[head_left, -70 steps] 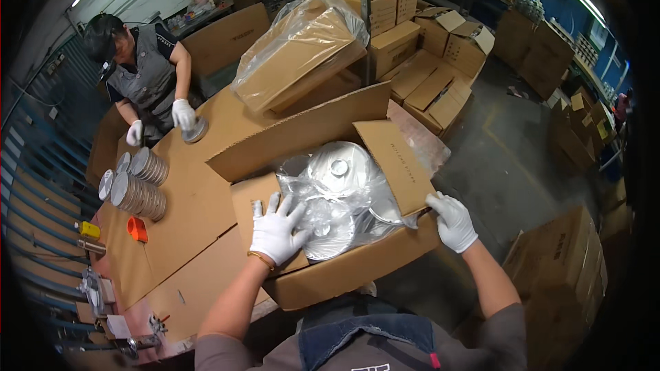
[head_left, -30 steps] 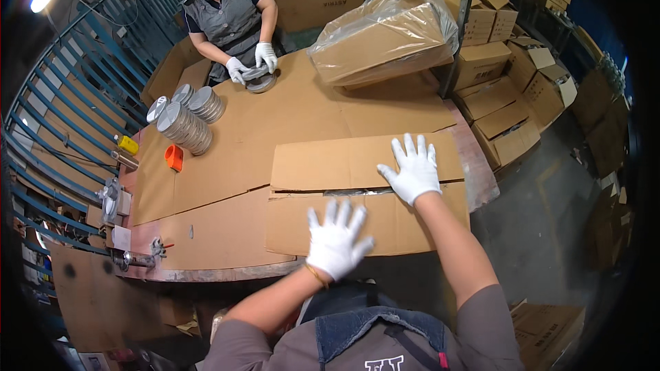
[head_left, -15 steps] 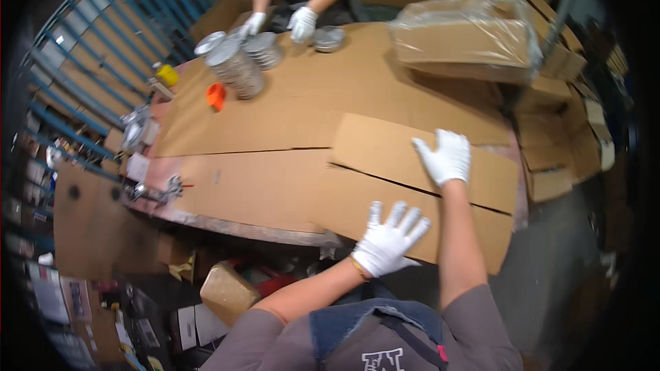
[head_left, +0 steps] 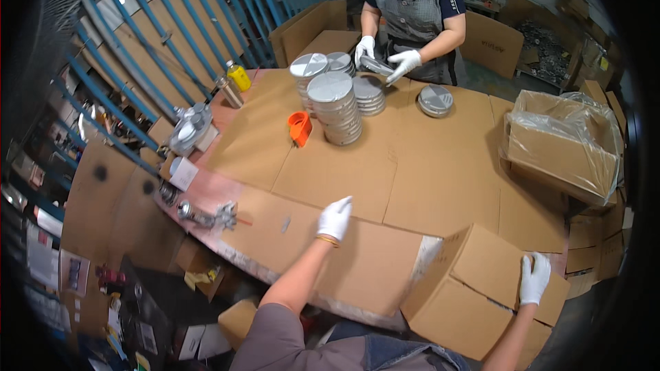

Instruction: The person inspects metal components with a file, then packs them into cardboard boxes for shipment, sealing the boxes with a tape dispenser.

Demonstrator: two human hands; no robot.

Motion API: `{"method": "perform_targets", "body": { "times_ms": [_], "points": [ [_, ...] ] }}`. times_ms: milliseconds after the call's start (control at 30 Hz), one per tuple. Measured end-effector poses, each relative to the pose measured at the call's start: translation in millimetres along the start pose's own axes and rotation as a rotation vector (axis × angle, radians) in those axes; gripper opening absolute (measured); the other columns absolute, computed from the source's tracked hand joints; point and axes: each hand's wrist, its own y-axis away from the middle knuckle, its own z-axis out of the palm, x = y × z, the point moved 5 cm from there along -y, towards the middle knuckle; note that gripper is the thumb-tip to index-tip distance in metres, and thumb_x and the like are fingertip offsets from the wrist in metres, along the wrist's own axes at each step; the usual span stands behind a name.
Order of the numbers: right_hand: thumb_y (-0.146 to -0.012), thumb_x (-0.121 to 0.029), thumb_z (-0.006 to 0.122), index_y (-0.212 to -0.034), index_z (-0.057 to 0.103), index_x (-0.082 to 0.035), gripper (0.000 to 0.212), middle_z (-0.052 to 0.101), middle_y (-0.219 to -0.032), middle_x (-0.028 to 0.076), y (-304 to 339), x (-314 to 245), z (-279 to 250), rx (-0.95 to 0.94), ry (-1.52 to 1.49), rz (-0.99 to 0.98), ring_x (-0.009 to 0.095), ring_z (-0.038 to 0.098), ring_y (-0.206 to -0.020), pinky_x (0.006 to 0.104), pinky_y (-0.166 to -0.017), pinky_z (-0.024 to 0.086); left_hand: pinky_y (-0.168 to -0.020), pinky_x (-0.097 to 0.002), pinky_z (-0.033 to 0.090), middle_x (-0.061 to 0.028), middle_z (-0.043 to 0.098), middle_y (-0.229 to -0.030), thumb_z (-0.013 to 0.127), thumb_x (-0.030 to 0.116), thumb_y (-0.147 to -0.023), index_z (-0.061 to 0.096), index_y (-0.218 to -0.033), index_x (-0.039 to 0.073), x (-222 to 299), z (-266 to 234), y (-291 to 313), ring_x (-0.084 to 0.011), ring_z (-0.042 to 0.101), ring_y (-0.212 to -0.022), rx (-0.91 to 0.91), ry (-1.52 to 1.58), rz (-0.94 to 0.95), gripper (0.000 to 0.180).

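Observation:
A folded brown cardboard box [head_left: 481, 302] is tilted at the table's near right, with one flap [head_left: 440, 261] raised on its left. My right hand [head_left: 534, 279], in a white glove, grips the box along its far right edge, fingertips at the rim. My left hand [head_left: 335, 218], also gloved, is extended over the table left of the box. Its fingers point forward and it holds nothing that I can see. Farther off stand stacks of round grey discs [head_left: 333, 106], with an orange tape dispenser-like object [head_left: 299, 128] beside them.
Across the table a co-worker's gloved hands [head_left: 402, 65] hold a disc. A short disc stack [head_left: 435, 99] sits near them. At right is an open carton with a plastic liner [head_left: 560, 151]. A yellow bottle [head_left: 238, 75] and metal tool [head_left: 199, 214] lie toward the left edge.
My left hand has left the cardboard and moved forward and left. The cardboard, flat before, is now tilted with a flap raised, under my right hand. The view has shifted; the co-worker now holds a disc.

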Motion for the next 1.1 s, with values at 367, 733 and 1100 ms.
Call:
{"method": "perform_targets", "body": {
  "times_ms": [367, 733, 1100],
  "points": [
    [-0.073, -0.02, 0.069, -0.069, 0.057, -0.004, 0.02, 0.056, -0.071, 0.014, -21, -27, -9, 0.158, 0.072, 0.147, 0.033, 0.055, -0.074, 0.0454, -0.09, 0.041, -0.081, -0.0439, 0.046, -0.0171, 0.062, -0.097, 0.052, 0.018, -0.081, 0.062, -0.097, 0.009, -89, -67, -300, -0.034, 0.058, -0.093, -0.192, -0.435, -0.027, 0.021],
    [-0.075, -0.034, 0.067, -0.069, 0.061, -0.006, 0.029, 0.06, -0.072, 0.009, -14, -38, -21, 0.11, 0.234, 0.342, 0.029, 0.058, -0.08, 0.0435, -0.1, 0.038, -0.091, -0.0411, 0.044, -0.0218, 0.059, -0.116, 0.056, 0.018, -0.083, 0.056, -0.115, 0.003, -103, -9, -352, -0.0367, 0.057, -0.107, -0.394, -0.66, -0.119, 0.035],
    [-0.079, -0.043, 0.059, -0.072, 0.067, -0.008, 0.037, 0.063, -0.073, 0.01, -27, -42, -15, 0.004, 0.212, 0.417, 0.028, 0.058, -0.082, 0.0402, -0.101, 0.037, -0.078, -0.032, 0.048, -0.0136, 0.057, -0.119, 0.06, 0.02, -0.083, 0.05, -0.125, 0.002, -223, -68, -325, -0.0193, 0.056, -0.1, -0.684, -0.795, 0.284, 0.047]
  ]
}}
